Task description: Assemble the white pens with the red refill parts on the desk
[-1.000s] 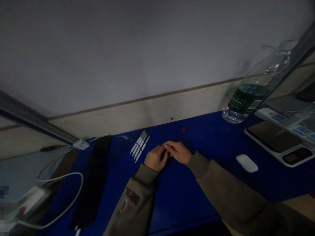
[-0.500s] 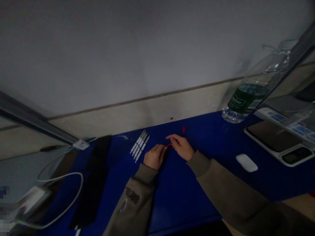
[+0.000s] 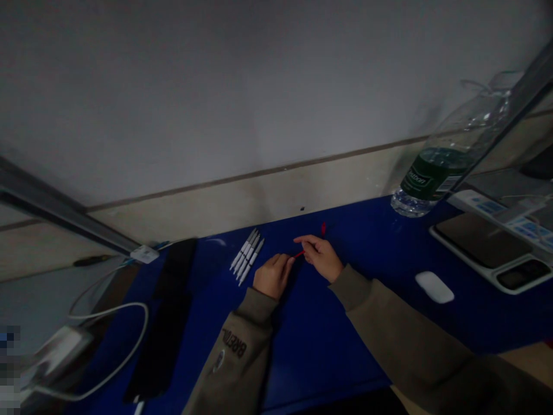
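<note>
White pens [image 3: 247, 260] are lined up on the blue counter [image 3: 311, 346]; the left hand [image 3: 273, 276] is half-closed, empty, beside a thin red rod [image 3: 299, 253] pinched in the right hand [image 3: 318, 257]. Light and stiff, it seems best held mid-shaft.

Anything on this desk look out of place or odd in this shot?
One small red piece stands out, lying alone on the blue desk surface, apart from the tidy row of white pens. The right hand pinches a similar red sliver. Nothing looks spilled or damaged.
</note>
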Motion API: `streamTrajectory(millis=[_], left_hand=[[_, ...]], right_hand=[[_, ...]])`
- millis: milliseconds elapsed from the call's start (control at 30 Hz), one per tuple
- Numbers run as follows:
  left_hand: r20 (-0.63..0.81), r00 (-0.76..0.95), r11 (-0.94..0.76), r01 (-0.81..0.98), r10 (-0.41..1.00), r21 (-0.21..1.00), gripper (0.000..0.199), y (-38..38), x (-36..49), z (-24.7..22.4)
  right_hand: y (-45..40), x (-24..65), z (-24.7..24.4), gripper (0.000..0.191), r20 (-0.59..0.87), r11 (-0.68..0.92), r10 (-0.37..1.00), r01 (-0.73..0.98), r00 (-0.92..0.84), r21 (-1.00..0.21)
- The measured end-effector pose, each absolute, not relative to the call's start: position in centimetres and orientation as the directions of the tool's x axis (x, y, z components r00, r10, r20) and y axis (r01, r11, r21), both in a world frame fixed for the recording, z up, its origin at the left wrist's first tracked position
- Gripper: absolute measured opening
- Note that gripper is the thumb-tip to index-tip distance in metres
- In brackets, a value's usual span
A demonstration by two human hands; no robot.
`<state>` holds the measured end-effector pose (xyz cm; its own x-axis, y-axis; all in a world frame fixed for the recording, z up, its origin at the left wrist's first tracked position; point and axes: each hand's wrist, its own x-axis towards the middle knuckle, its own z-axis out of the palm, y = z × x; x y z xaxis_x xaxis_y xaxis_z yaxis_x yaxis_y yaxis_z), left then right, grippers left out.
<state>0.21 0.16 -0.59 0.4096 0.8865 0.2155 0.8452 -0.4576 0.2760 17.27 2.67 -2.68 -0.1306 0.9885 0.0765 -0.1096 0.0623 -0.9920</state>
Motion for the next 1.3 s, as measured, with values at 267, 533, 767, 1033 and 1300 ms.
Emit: streamTrajectory(millis=[267,533,767,1033,1300], left_hand=[[0.193,0.362,-0.407,0.856,0.912,0.318,0.03,0.36,0.1,-0.88],[0.196,0.33,-0.375,0.885,0.924,0.278,0.033,0.22,0.23,-0.79],[0.154,0.353,-0.384,0.874,0.923,0.299,0.029,0.33,0.2,-0.77],[0.149,0.354,-0.382,0.889,0.923,0.253,0.033,0.14,0.34,-0.5],[0.134,0.345,-0.37,0.881,0.929,0.294,0.029,0.16,0.35,-0.42]], right_hand=[[2.62,17.63,-2.14,0.029,0.155,0.165,0.983,0.096,-0.096,-0.982],[2.6,17.55,-2.33,0.03,0.164,0.171,0.983,0.088,-0.081,-0.981],[2.63,17.69,-2.23,0.029,0.163,0.171,0.984,0.107,-0.078,-0.979],[2.72,17.69,-2.26,0.031,0.15,0.153,0.988,0.07,-0.043,-0.986],[2.72,17.64,-2.11,0.028,0.144,0.15,0.985,0.059,-0.098,-0.987]])
